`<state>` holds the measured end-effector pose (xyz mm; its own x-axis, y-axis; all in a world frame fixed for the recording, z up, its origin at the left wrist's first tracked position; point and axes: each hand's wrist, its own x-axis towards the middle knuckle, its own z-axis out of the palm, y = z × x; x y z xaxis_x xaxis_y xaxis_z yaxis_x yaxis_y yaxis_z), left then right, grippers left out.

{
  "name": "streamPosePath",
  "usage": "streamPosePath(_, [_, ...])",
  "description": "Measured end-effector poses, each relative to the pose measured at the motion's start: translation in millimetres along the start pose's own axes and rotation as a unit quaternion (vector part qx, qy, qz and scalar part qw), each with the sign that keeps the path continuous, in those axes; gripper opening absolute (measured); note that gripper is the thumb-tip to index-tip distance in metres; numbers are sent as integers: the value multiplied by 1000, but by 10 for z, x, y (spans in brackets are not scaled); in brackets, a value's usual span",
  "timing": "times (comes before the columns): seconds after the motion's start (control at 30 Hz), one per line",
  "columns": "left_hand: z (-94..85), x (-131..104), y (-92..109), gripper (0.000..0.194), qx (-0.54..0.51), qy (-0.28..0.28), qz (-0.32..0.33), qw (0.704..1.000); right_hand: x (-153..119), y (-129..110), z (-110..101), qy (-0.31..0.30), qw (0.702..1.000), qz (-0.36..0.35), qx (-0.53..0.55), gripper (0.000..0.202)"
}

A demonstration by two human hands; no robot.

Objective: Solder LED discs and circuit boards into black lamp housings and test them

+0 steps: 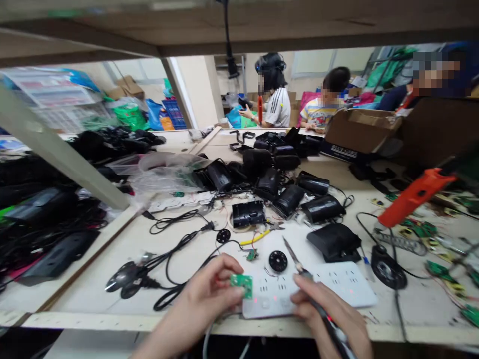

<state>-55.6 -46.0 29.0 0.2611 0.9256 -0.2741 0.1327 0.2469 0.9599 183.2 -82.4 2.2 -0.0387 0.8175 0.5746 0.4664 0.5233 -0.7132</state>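
Between the thumb and fingers of my left hand (214, 288) is a small green circuit board (241, 286), held over the left end of a white power strip (359, 284). My right hand (325, 309) grips a soldering iron (305, 271) like a pen, its bare metal tip pointing up and away from me. Red lights glow on the strip. Just beyond it lies a round black disc (278, 261) with holes. Another small green board (252, 255) with thin wires rests beside a pair of yellow-handled cutters (258, 238).
Several black housings (288, 199) crowd the middle of the bench. Black cables (179, 244) coil at left. An orange-handled tool (415, 197) stands at right near loose boards and a cardboard box (361, 129). A shelf beam (67, 149) slants across the left; people sit beyond.
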Motion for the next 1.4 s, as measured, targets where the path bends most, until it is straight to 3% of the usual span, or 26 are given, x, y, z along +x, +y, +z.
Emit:
streamPosePath(0.1, [478,-33,-77,17,18,-66,31,997,28,-15,64,-72,997,6,40,26])
streamPosePath(0.17, [621,-20,-155,18,41,-72,46,995,-11,-9,71,-77,996,27,46,21])
streamPosePath(0.23, [654,6,-258,28,69,-58,48,995,-83,-3,69,-59,996,46,44,17])
streamPosePath(0.3, [624,29,-366,43,101,-7,53,993,-157,4,73,-27,997,66,38,14])
streamPosePath(0.4, [554,15,-462,47,134,123,95,979,-214,18,93,38,995,88,22,13])
streamPosePath(0.5, [541,-77,-436,30,202,280,181,921,-195,27,105,88,993,80,0,15])
streamPosePath(0.53, [555,-112,-411,21,233,302,211,900,-181,27,106,100,992,74,-4,15])
streamPosePath(0.6, [601,-159,-358,4,266,261,246,895,-159,22,106,109,992,66,-3,16])
streamPosePath(0.67, [655,-150,-319,11,236,161,231,930,-159,12,115,106,993,55,3,16])
streamPosePath(0.73, [699,-93,-296,21,166,101,181,964,-185,5,140,101,994,41,15,17])
streamPosePath(0.9, [744,64,-247,28,-12,110,62,992,-305,10,240,82,996,28,35,19])
streamPosePath(1.07, [705,110,-197,30,-194,86,-41,976,-357,11,248,42,997,42,51,20])
streamPosePath(1.27, [605,159,-203,32,-143,104,-69,982,-144,227,81,-35,999,19,-16,31])
streamPosePath(1.4, [641,215,-274,33,-69,87,-91,990,121,495,42,-142,989,19,-41,44])
